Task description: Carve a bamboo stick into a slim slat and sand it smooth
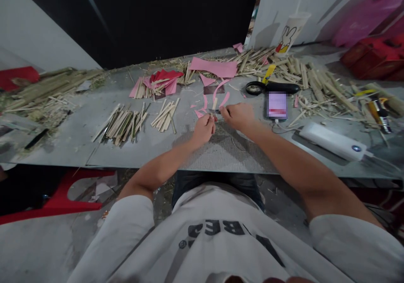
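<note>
My left hand is closed low over the table, its fingertips pinched. A short pale bamboo strip juts out just beyond those fingertips. Close by on the right, my right hand is also closed, fingers curled toward the left hand; whatever lies in its grip is hidden. Thin curled strips of pink paper and small pink scraps lie just past both hands. Left of them are a small pile of cut bamboo strips and a larger pile of bamboo sticks.
Folded red and pink paper and a pink sheet lie farther back. On the right are a phone, a black-handled tool, a white power bank with cables, and a cup. Bamboo scraps litter the back.
</note>
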Motion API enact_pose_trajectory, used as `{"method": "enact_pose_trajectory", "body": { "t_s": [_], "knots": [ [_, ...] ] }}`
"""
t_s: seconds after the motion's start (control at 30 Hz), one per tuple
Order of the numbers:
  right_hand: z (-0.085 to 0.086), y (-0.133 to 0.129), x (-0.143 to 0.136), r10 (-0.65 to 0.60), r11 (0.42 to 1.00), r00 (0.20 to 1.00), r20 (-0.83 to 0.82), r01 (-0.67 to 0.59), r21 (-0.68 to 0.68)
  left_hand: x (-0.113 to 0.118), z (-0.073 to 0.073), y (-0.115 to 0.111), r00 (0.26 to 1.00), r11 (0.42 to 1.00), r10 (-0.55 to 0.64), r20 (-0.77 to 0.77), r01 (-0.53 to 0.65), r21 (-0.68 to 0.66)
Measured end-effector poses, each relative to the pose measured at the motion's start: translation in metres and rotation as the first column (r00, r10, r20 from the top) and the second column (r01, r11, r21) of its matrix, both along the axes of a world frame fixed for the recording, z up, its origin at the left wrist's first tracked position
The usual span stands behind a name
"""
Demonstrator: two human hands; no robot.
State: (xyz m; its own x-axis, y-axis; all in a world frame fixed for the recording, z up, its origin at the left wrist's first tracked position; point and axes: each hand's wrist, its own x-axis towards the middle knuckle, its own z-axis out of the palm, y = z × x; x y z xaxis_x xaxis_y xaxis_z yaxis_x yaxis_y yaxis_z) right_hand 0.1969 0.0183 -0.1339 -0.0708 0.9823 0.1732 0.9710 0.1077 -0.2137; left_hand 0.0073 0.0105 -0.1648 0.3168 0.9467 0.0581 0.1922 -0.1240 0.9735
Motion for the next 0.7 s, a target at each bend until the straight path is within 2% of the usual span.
{"method": "enact_pose_trajectory", "body": {
  "t_s": [0.1,0.2,0.23,0.3,0.4,0.5,0.57,0.7],
  "knots": [
    [0.002,0.013,0.017,-0.095,0.995,0.995,-0.015,0.095,0.025,0.0,0.001,-0.008,0.999,0.999,-0.048,0.002,0.048,0.003],
    [0.003,0.032,0.047,-0.301,0.951,0.952,-0.062,0.304,0.053,0.002,0.004,-0.016,0.993,0.993,-0.113,0.019,0.113,-0.021],
    [0.002,0.037,0.057,-0.355,0.929,0.926,-0.125,0.364,0.062,0.002,0.005,-0.016,0.992,0.992,-0.12,0.03,0.121,-0.032],
    [0.0,0.042,0.071,-0.362,0.92,0.886,-0.29,0.39,0.042,0.003,0.007,-0.014,0.993,0.992,-0.108,0.053,0.111,-0.061],
    [-0.004,0.038,0.071,-0.205,0.968,0.764,-0.612,0.25,-0.012,0.003,0.009,-0.007,0.991,0.988,-0.103,0.08,0.111,-0.11],
    [-0.004,0.026,0.055,-0.074,0.997,0.538,-0.839,0.026,-0.071,0.002,0.011,-0.004,0.98,0.967,-0.167,0.112,0.185,-0.175],
    [-0.003,0.02,0.046,-0.055,0.989,0.439,-0.897,-0.099,-0.109,0.002,0.013,-0.006,0.964,0.941,-0.23,0.133,0.255,-0.221],
    [-0.001,0.015,0.043,-0.051,0.965,0.379,-0.924,-0.221,-0.143,-0.002,0.019,-0.008,0.925,0.889,-0.337,0.174,0.374,-0.264]
  ]
}}
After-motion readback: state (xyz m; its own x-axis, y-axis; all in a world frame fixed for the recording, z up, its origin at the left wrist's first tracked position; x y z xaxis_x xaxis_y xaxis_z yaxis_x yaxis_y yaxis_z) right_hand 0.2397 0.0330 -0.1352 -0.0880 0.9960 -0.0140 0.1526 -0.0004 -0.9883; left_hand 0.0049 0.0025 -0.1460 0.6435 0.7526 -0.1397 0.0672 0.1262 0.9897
